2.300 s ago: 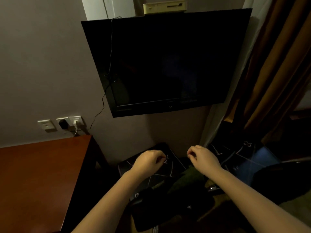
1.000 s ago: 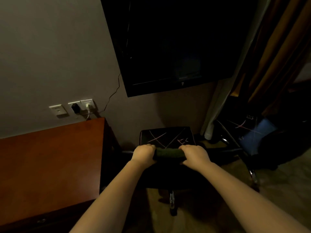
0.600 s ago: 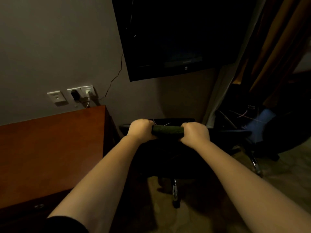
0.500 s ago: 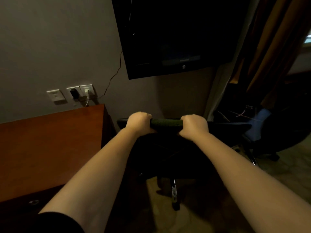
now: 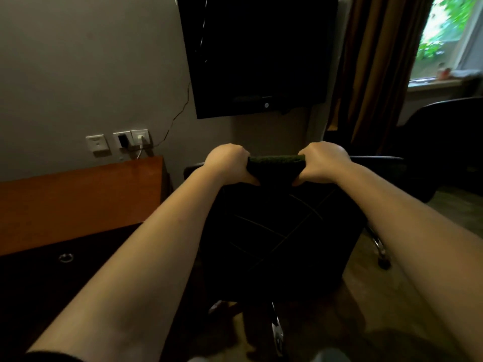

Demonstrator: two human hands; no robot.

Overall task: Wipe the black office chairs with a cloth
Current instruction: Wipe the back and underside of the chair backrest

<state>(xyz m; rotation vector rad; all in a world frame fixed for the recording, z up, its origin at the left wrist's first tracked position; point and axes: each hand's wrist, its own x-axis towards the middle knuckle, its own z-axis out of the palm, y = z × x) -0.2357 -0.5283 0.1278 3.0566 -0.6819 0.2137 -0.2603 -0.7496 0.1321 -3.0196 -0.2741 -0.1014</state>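
Both grips are clenched: my left grip (image 5: 226, 163) and right grip (image 5: 325, 161) each clutch an end of the dark green cloth (image 5: 276, 161), which lies folded over the backrest's top edge on the black office chair (image 5: 274, 231), beside the wooden table (image 5: 78, 199).

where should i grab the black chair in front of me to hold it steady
Grip the black chair by the top edge of its backrest, from behind and above, a hand either side of the cloth draped there. The edge runs level, faces you and is thin enough to curl fingers over, as the left hand and right hand show.
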